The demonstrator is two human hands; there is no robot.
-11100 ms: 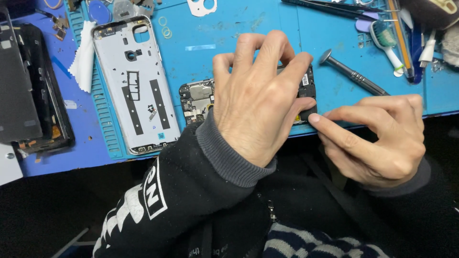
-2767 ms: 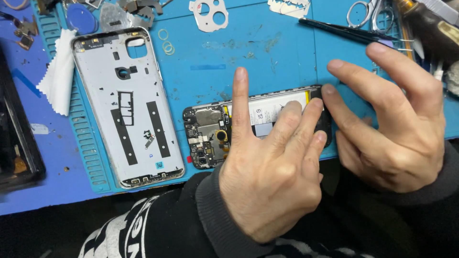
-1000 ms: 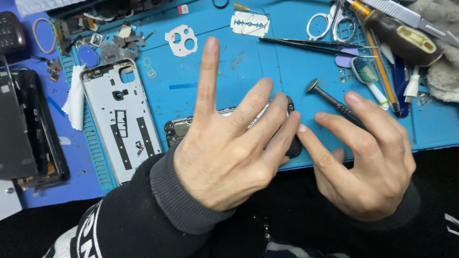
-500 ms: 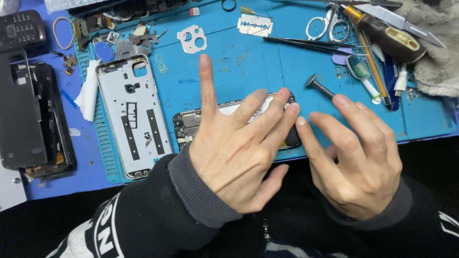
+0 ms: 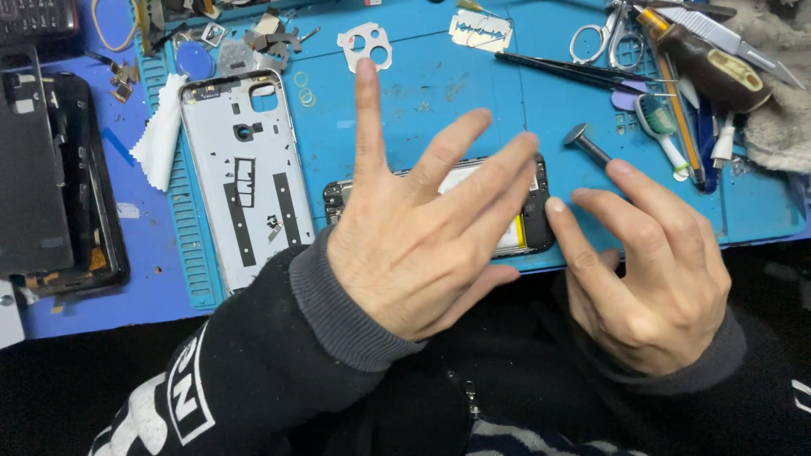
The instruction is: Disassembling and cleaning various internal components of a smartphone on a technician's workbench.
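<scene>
— Since half a second ago both hands barely shifted: left hand (image 5: 414, 245) spread flat on the opened phone (image 5: 528, 224), near the table's (image 5: 422, 76) front edge.
— Right hand (image 5: 650, 270)?
— Fingers loose, grasping nothing, index tip at the phone's end. Looks like pressing; next needs a firm, even push.

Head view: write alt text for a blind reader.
Left hand lies spread over an opened phone on a blue mat; right hand touches its end. A back cover lies left, tools at top right.
</scene>
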